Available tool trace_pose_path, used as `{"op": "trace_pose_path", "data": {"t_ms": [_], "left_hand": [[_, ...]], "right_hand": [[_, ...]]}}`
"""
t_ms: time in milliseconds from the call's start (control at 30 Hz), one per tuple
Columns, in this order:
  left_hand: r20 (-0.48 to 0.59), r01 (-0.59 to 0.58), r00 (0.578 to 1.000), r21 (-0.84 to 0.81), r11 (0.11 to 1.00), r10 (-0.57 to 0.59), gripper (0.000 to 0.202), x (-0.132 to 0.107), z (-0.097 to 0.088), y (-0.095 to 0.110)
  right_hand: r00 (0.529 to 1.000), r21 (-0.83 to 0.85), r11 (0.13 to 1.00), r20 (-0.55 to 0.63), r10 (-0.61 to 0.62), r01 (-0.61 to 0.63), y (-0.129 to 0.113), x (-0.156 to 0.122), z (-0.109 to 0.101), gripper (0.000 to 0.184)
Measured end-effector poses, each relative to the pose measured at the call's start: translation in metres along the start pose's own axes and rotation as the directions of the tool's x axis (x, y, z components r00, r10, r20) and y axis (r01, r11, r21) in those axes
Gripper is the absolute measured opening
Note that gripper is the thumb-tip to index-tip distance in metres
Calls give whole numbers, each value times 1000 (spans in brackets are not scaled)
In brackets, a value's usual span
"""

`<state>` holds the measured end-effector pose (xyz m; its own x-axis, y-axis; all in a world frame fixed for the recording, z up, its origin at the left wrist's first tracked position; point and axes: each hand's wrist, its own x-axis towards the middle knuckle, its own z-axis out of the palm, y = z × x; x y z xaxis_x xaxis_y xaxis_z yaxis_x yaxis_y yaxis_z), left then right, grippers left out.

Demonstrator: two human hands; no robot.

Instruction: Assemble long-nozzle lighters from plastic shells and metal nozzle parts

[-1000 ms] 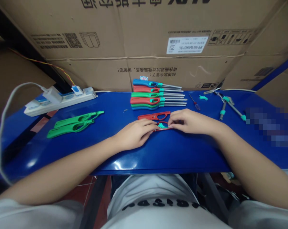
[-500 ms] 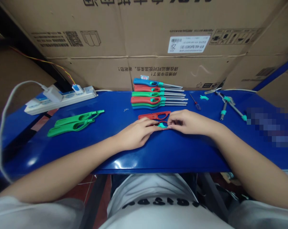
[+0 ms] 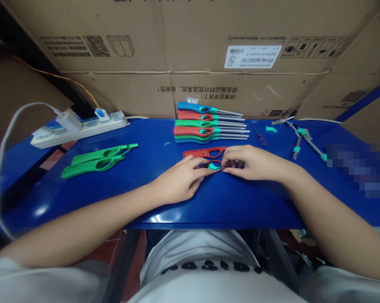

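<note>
Between my hands is a red lighter half-shell [image 3: 215,161], mostly covered by my fingers, with a teal trigger piece [image 3: 213,166] set in its loop. My left hand [image 3: 185,176] is closed on the shell's left part, thumb and fingers at its edges. At the other end my right hand [image 3: 245,163] pinches with bent fingers; a small dark part shows under them, too hidden to name. Just beyond lies a second red half-shell [image 3: 194,153], flat on the blue table [image 3: 240,202], with my right fingertips near its right end.
Assembled lighters [image 3: 194,131] with metal tubes are stacked at the back. Two green half-shells [image 3: 89,164] and a power strip [image 3: 83,129] lie left. Right are a screwdriver [image 3: 260,136], a loose teal trigger [image 3: 271,129] and metal tube parts [image 3: 310,145]. A cardboard box [image 3: 196,59] stands behind.
My right hand has shifted slightly and its fingers have curled more over the shell's right end, where a dark part now shows. My left hand keeps its hold. The camera view has shifted a little.
</note>
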<state>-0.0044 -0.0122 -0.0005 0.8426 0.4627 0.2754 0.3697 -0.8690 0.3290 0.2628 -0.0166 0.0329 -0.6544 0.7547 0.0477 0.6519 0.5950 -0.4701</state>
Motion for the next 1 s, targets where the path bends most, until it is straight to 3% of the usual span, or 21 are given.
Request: {"op": "trace_pose_path", "data": {"t_ms": [433, 667, 833, 1000], "left_hand": [[-13, 29, 999, -84, 996, -30, 32, 0, 2, 0], [-14, 38, 999, -110, 993, -39, 33, -1, 2, -3], [-23, 41, 999, -101, 994, -43, 34, -1, 2, -3], [-31, 11, 999, -82, 997, -13, 32, -1, 4, -4]], "right_hand": [[995, -14, 996, 53, -83, 84, -4, 0, 0, 22], [993, -25, 993, -27, -115, 114, -2, 0, 2, 23], [995, -77, 992, 18, -101, 102, -3, -1, 4, 25], [995, -86, 991, -10, -101, 100, -4, 0, 5, 24]]}}
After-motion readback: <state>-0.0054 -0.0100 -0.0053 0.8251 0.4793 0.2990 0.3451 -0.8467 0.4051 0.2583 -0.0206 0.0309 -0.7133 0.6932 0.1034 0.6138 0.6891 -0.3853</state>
